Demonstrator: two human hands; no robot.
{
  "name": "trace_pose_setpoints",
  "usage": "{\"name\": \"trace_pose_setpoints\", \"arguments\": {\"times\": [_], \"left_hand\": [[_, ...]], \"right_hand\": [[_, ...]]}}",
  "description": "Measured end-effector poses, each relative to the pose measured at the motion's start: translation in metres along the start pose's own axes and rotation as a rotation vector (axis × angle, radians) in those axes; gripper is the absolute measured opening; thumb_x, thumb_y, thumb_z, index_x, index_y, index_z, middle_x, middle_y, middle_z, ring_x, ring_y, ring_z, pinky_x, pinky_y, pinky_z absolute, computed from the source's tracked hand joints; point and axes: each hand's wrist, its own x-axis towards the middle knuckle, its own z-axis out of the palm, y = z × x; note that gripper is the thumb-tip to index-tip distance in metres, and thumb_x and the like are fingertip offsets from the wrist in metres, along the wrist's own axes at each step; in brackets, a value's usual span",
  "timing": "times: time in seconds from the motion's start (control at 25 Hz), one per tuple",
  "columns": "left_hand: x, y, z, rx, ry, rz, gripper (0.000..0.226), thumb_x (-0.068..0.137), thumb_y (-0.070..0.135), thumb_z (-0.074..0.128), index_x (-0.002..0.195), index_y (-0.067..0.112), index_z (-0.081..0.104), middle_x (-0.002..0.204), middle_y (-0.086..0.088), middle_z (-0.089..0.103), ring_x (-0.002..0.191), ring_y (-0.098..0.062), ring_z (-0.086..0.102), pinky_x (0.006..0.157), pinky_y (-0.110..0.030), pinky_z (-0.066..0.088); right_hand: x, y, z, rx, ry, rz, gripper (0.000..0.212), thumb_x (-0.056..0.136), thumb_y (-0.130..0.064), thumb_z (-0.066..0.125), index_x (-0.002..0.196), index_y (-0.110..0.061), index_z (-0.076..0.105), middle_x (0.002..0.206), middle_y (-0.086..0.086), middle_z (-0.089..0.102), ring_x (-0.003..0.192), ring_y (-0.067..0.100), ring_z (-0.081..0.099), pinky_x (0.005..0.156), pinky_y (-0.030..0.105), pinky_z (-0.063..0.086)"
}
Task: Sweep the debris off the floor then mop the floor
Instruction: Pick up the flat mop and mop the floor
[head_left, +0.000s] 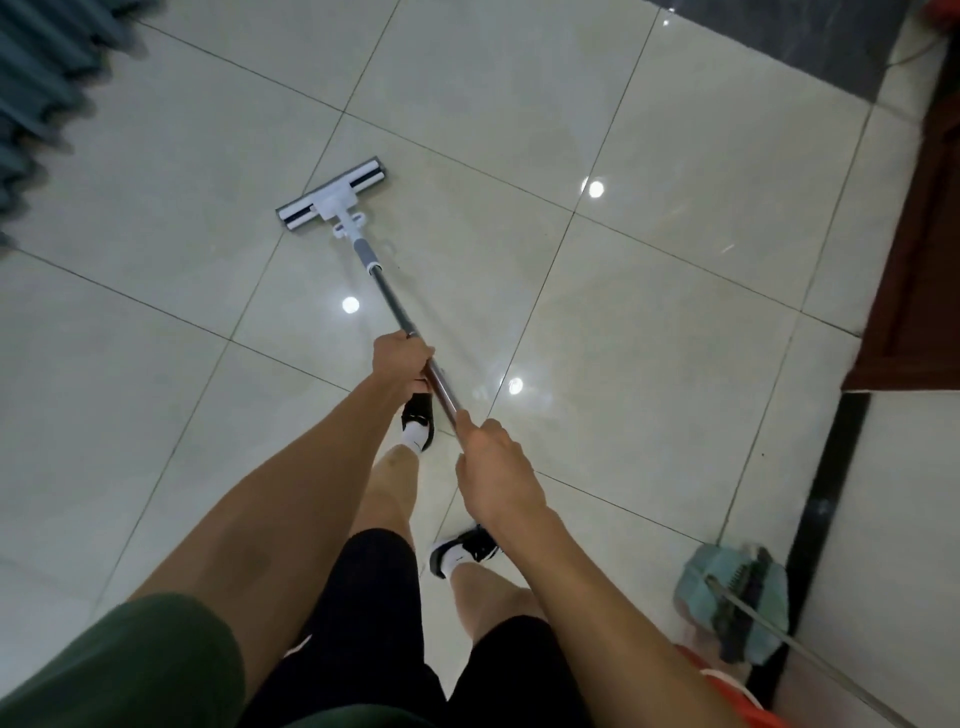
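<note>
Flat mop (332, 195) lying head-down on pale floor tiles (675, 260), toward 11 o'clock from the feet; thin metal pole (387, 299) running back to the body. Looking light, rigid, gliding easily on glossy tile. Left hand (402, 364) wrapping the pole mid-shaft, right hand (493, 467) gripping its upper end: sensible spread. Broom head (737, 603) lying at 4 o'clock

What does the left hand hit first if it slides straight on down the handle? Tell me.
Sliding along the grey metal mop handle, the left hand would likely meet the grey and white collar first, before the flat white mop head.
</note>
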Motion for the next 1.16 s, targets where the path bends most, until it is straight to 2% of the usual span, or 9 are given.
{"name": "trace_pose_setpoints", "arguments": {"times": [0.16,0.28,0.4,0.56,0.68,0.76,0.84,1.0,1.16], "left_hand": [[0.022,0.021,-0.015,-0.056,-0.008,-0.020,0.020,0.090,-0.011,0.061,0.104,0.003,0.060,0.084,-0.018,0.058,0.063,-0.031,0.063,0.037,-0.031,0.052],[0.061,0.061,-0.033,-0.055,-0.012,-0.016,0.019,0.090,-0.010,0.062,0.105,0.002,0.061,0.088,-0.019,0.059,0.072,-0.037,0.065,0.040,-0.034,0.055],[0.111,0.115,-0.049,-0.044,-0.001,0.012,0.019,0.087,-0.010,0.064,0.102,0.002,0.061,0.089,-0.021,0.061,0.070,-0.039,0.069,0.048,-0.042,0.059],[0.188,0.208,-0.064,-0.045,-0.012,0.032,0.021,0.087,-0.010,0.063,0.103,0.003,0.059,0.082,-0.017,0.059,0.067,-0.038,0.068,0.048,-0.044,0.058],[0.239,0.274,-0.069,-0.050,-0.013,0.056,0.022,0.089,-0.010,0.062,0.105,0.004,0.058,0.080,-0.018,0.059,0.069,-0.040,0.068,0.046,-0.045,0.057],[0.259,0.302,-0.069,-0.063,-0.021,0.072,0.017,0.088,-0.010,0.062,0.097,0.003,0.055,0.076,-0.018,0.057,0.067,-0.040,0.068,0.047,-0.047,0.057],[0.269,0.311,-0.062,-0.050,-0.025,0.065,0.017,0.088,-0.009,0.062,0.091,0.004,0.053,0.074,-0.017,0.056,0.067,-0.040,0.068,0.051,-0.051,0.058],[0.260,0.290,-0.045,-0.031,-0.042,0.029,0.011,0.088,-0.004,0.061,0.094,0.005,0.059,0.077,-0.015,0.059,0.081,-0.043,0.070,0.061,-0.058,0.060],[0.234,0.258,-0.035,-0.015,-0.046,0.013,0.021,0.090,-0.003,0.061,0.108,0.008,0.058,0.084,-0.015,0.061,0.085,-0.040,0.070,0.061,-0.053,0.061]], "right_hand": [[0.023,-0.029,-0.005,0.003,-0.032,0.004,0.066,0.096,-0.001,0.053,0.153,-0.020,0.025,0.112,0.011,0.049,0.084,0.025,0.054,0.069,0.036,0.049],[0.064,-0.061,-0.022,0.026,-0.019,-0.005,0.062,0.099,-0.004,0.051,0.153,-0.020,0.026,0.109,0.010,0.049,0.081,0.022,0.054,0.072,0.036,0.054],[0.122,-0.098,-0.048,0.049,0.008,-0.019,0.059,0.101,-0.008,0.051,0.154,-0.020,0.028,0.110,0.011,0.051,0.079,0.020,0.053,0.074,0.034,0.055],[0.224,-0.147,-0.095,0.067,0.037,-0.018,0.055,0.103,-0.012,0.050,0.153,-0.022,0.032,0.106,0.007,0.049,0.077,0.015,0.050,0.070,0.024,0.047],[0.289,-0.178,-0.129,0.106,0.072,-0.046,0.051,0.101,-0.011,0.050,0.149,-0.023,0.037,0.102,0.005,0.045,0.079,0.019,0.052,0.072,0.031,0.052],[0.318,-0.187,-0.148,0.115,0.088,-0.048,0.046,0.100,-0.011,0.050,0.144,-0.023,0.041,0.102,0.005,0.044,0.081,0.023,0.054,0.074,0.040,0.056],[0.331,-0.182,-0.160,0.101,0.088,-0.033,0.045,0.099,-0.011,0.048,0.142,-0.024,0.042,0.103,0.006,0.045,0.082,0.025,0.054,0.074,0.040,0.055],[0.308,-0.157,-0.163,0.103,0.015,-0.009,0.051,0.103,-0.016,0.045,0.151,-0.029,0.034,0.111,0.007,0.048,0.090,0.024,0.053,0.078,0.036,0.050],[0.280,-0.132,-0.147,0.111,0.009,-0.036,0.051,0.102,-0.017,0.047,0.151,-0.026,0.034,0.104,0.010,0.049,0.084,0.024,0.047,0.071,0.031,0.040]]}}
